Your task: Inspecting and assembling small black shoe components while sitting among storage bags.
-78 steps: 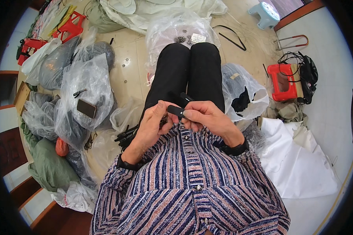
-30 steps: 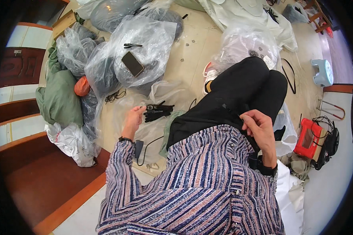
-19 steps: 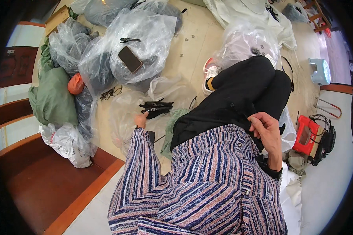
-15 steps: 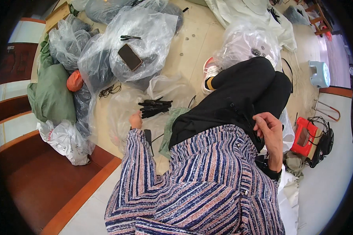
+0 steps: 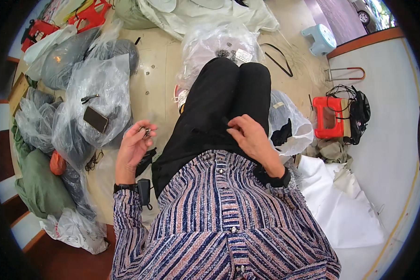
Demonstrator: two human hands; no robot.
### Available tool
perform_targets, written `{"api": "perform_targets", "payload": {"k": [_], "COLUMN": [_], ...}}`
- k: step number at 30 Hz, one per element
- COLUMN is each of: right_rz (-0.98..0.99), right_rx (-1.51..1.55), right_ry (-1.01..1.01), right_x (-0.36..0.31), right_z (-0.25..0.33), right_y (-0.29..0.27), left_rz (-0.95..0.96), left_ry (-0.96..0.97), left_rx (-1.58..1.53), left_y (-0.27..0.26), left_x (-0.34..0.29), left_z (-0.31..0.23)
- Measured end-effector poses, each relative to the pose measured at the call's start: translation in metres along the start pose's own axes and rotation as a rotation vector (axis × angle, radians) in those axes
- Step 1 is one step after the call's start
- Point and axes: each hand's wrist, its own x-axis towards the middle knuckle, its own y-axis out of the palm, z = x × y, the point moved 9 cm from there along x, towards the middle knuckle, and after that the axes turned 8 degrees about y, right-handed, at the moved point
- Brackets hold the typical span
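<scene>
Raised beside my left thigh, my left hand [image 5: 134,145] is closed, with a small dark metal piece [image 5: 147,132] pinched at its fingertips. My right hand [image 5: 253,140] hovers over the lap of my black trousers [image 5: 196,126]. Its thumb and fingers are pinched together, and something dark at their tips blends into the trousers. Below the left hand, partly hidden by my thigh, lies a bundle of black straps [image 5: 146,161]. Past my knees a clear plastic bag [image 5: 198,51] holds several small dark metal pieces [image 5: 225,52].
To the left, stuffed clear bags [image 5: 109,77] carry a phone [image 5: 95,120] and a black clip-like piece [image 5: 89,98]. A green sack [image 5: 44,184] lies beyond. On the right stand a red stool [image 5: 319,116], a light-blue stool [image 5: 319,39] and an open clear bag [image 5: 296,140] with black pieces.
My view has swung to the right. My left hand has risen from beside the strap bundle and now shows a small metal piece. My right hand has moved in over my lap.
</scene>
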Motion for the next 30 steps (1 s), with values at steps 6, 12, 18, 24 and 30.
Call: {"api": "perform_targets", "payload": {"k": [6, 12, 18, 24, 30], "right_rz": [-0.061, 0.139, -0.058, -0.045, -0.066], "right_rx": [0.011, 0.786, 0.644, 0.635, 0.478], "right_ry": [-0.032, 0.324, 0.167, 0.203, 0.168], "right_x": [0.002, -0.012, -0.015, -0.019, -0.026], "right_z": [0.003, -0.008, -0.003, -0.009, 0.001], "right_y": [0.001, -0.003, -0.023, -0.021, -0.027], "left_rz": [0.186, 0.313, 0.379, 0.226, 0.214], "left_ry": [-0.190, -0.290, -0.421, -0.432, -0.400], "left_rx": [-0.077, -0.035, -0.070, -0.065, 0.017], "left_y": [0.122, 0.163, 0.177, 0.169, 0.175], "left_x": [0.016, 0.009, 0.006, 0.009, 0.009], "left_z": [0.002, 0.017, 0.039, 0.049, 0.044]}}
